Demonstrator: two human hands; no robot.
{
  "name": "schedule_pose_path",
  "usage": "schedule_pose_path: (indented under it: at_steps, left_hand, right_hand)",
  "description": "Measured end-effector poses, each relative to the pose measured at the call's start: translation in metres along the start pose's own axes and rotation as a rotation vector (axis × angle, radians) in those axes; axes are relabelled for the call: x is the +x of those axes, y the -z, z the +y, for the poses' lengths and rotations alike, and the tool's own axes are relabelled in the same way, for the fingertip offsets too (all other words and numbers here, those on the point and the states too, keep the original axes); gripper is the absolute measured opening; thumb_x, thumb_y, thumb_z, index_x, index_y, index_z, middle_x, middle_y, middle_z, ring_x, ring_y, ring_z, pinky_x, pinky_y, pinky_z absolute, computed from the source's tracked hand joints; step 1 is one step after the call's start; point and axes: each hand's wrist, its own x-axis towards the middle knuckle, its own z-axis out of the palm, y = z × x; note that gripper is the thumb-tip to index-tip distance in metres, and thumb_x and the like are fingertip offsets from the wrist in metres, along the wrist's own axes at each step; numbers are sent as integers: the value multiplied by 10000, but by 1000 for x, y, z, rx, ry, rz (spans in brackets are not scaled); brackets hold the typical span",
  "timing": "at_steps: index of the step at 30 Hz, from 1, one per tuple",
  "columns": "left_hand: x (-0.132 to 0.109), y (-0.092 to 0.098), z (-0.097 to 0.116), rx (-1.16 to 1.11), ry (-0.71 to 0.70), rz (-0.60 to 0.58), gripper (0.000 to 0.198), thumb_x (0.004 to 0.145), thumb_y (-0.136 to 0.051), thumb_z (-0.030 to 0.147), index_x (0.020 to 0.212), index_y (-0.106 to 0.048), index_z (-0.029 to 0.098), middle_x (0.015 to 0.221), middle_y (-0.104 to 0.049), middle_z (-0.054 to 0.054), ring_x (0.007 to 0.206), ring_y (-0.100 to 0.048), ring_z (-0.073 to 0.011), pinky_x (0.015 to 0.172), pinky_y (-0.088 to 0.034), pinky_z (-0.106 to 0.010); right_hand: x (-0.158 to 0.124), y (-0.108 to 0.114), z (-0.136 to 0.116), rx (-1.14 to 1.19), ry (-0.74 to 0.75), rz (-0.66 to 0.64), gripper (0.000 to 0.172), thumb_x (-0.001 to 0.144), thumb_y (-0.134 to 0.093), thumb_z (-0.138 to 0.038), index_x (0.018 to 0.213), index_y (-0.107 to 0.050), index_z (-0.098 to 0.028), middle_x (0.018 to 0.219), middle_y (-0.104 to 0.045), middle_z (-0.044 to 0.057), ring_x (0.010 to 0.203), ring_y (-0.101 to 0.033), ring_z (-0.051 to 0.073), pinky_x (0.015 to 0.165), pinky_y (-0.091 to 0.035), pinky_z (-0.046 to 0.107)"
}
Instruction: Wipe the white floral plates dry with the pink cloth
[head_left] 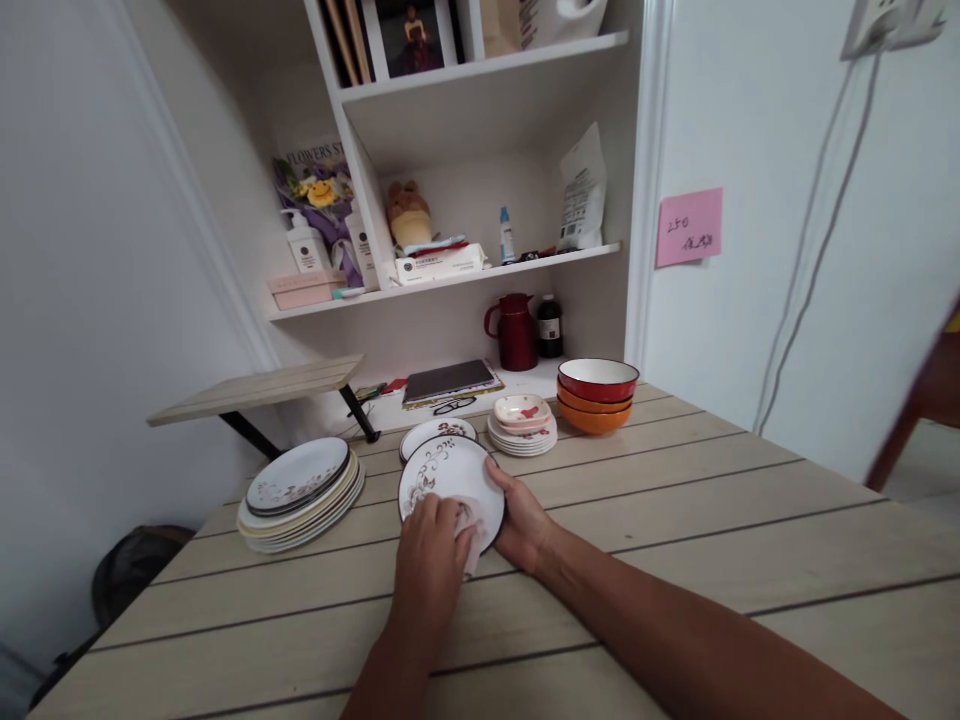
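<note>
A white plate with a brown floral pattern and dark rim lies on the wooden table. My right hand grips its right edge, fingers curled around the rim. My left hand presses a white cloth onto the plate's near side, fingers closed over it. Just behind sits another patterned plate.
A stack of plates stands at the left. Small saucers and stacked red and orange bowls stand behind. Shelves hold a red jug, bottles and boxes. A small side table juts out at the left.
</note>
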Motion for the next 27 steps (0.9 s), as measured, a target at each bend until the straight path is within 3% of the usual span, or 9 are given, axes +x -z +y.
schedule_pose_path:
  at_steps: [6, 11, 14, 20, 27]
  left_hand:
    - [1, 3, 5, 28, -25, 134, 156, 851, -553, 279, 988, -588, 215, 967, -588, -43, 922, -538, -209, 805, -391, -351]
    - [5, 10, -10, 125, 156, 317, 209, 883, -492, 346, 1009, -578, 203, 975, -592, -72, 932, -526, -229, 793, -362, -363]
    - [5, 14, -25, 208, 303, 363, 275, 902, -432, 409, 1028, -558, 198, 984, -585, -73, 952, -525, -242, 797, -353, -373]
    - [2, 15, -42, 327, 465, 206, 281, 907, -392, 370, 1013, -565, 175, 975, -575, -93, 951, -524, -257, 773, -354, -375]
    - [1, 3, -20, 147, 265, 65, 180, 867, -492, 307, 967, -586, 191, 965, -568, -68, 934, -521, -231, 783, -377, -345]
  right_hand:
    - [-5, -5, 7, -139, -101, -17, 542, 861, -483, -538, 1120, -606, -78, 971, -723, 129, 950, -660, 231, 982, -408, 371]
    - [-10, -8, 18, -265, -140, -51, 540, 839, -509, -562, 1160, -606, -139, 1044, -711, 111, 1019, -638, 235, 986, -402, 388]
    - [-13, -9, 21, -303, -142, -61, 560, 824, -523, -574, 1182, -600, -151, 1101, -695, 112, 1059, -620, 244, 1005, -382, 406]
    - [-9, -7, 17, -129, -58, 61, 523, 856, -495, -517, 1202, -581, -135, 1101, -698, 103, 1036, -632, 234, 992, -401, 396]
    - [2, 0, 3, -22, 44, 79, 525, 873, -455, -502, 1228, -554, -129, 1061, -710, 113, 1001, -649, 235, 965, -431, 409]
